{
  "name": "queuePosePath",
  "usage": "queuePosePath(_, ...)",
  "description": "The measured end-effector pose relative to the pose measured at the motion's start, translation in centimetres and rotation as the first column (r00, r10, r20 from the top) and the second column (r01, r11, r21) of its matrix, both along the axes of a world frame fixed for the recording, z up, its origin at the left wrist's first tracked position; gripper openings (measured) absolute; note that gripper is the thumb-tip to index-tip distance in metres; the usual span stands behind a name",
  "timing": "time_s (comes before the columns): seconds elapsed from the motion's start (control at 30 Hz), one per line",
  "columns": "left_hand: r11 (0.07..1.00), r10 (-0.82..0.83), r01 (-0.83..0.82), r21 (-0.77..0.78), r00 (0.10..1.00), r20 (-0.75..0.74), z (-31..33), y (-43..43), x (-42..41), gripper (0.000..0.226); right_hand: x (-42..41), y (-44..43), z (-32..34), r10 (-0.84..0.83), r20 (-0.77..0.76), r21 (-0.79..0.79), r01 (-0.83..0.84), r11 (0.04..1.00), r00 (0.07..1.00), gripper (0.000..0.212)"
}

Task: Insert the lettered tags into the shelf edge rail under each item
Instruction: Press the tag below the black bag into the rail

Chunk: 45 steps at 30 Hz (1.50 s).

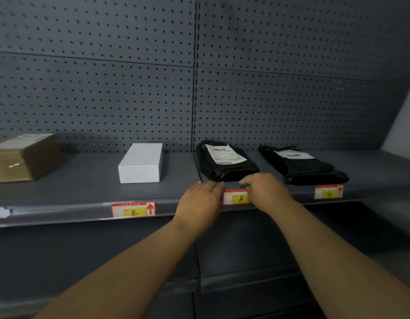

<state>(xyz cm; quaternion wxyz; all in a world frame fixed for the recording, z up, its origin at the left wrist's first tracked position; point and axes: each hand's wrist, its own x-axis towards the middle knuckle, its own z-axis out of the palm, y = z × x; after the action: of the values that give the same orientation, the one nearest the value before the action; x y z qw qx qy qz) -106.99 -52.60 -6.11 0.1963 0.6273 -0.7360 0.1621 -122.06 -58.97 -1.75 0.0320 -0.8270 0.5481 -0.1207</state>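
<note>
A red and yellow tag lettered F (236, 197) sits in the clear shelf edge rail (61, 211) under a black parcel (224, 162). My left hand (200, 201) rests at the tag's left end, fingers on the shelf lip. My right hand (266, 192) covers the tag's right end, its fingers curled over the rail's top. A tag lettered E (133, 209) sits under a white box (141, 163). A tag lettered G (328, 192) sits under a second black parcel (303, 165).
A brown cardboard box (22, 157) stands at the far left, with a partly seen tag (0, 214) in the rail below it. Grey pegboard backs the shelf. A lower shelf edge (245, 282) juts out beneath my arms.
</note>
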Motion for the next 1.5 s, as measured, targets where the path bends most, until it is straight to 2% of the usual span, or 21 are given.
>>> queuePosePath(0.27,0.999,0.035,-0.036,-0.021,0.997,-0.075,-1.0,-0.1,-1.4,0.029,-1.8,-1.0,0.2,0.106,-0.042,0.038,-0.105,0.994,0.993,0.043)
queuePosePath(0.5,0.996,0.072,-0.077,-0.042,0.992,-0.101,-0.9,0.5,-2.0,0.028,-2.3,-0.6,0.3,0.151,-0.036,0.022,-0.150,0.988,0.988,0.042)
queuePosePath(0.7,0.998,0.060,-0.062,-0.025,0.996,-0.070,-0.7,0.6,-1.7,0.023,-1.8,-0.8,-0.1,0.113,-0.003,0.073,-0.112,0.991,0.994,0.050)
queuePosePath(0.9,0.998,0.035,-0.037,-0.044,0.998,-0.060,-0.9,0.1,-1.6,0.025,-1.9,-1.1,-0.8,0.087,0.036,0.061,-0.089,0.994,0.996,0.045)
queuePosePath(1.17,0.998,0.049,-0.054,-0.044,0.993,-0.108,-1.1,-0.1,-1.5,0.023,-1.9,-1.2,-1.2,0.123,0.001,0.020,-0.123,0.992,0.992,0.044)
queuePosePath(1.37,0.998,0.047,-0.050,-0.024,0.995,-0.083,-1.1,-0.1,-1.6,0.026,-1.7,-1.2,-0.9,0.113,-0.047,0.106,-0.107,0.989,0.993,0.042)
queuePosePath(1.5,0.998,0.059,-0.060,-0.018,0.996,-0.073,-1.1,0.0,-1.6,0.027,-2.8,-0.8,-1.3,0.134,0.044,0.032,-0.135,0.990,0.990,0.038)
